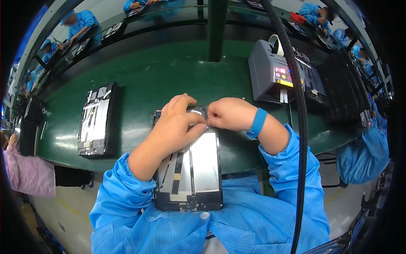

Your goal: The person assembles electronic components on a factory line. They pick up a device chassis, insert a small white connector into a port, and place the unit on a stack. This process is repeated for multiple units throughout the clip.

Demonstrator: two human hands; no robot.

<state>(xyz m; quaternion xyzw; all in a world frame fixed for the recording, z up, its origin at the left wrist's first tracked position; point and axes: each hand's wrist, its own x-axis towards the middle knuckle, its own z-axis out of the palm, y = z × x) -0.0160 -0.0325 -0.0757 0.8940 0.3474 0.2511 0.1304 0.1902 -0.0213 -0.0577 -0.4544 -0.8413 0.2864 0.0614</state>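
In front of me, at the table's near edge, lies an opened tablet (205, 163) with a silver inner plate, dark strips and a black frame. My left hand (175, 120) rests across its far end, thumb and forefinger brought together near the right edge. Close beside those fingertips, my right hand (228, 114) is closed in a pinch at the tablet's far right corner. Whatever the two hands pinch is too small or too hidden to make out. A blue band (257, 123) circles my right wrist.
On the green table (148, 72), a stack of similar opened tablets (96, 120) stands to the left. A grey tape dispenser (268, 74) sits at the back right, beside black trays (344, 84). A black cable (301, 139) hangs down on the right. People in blue work beyond.
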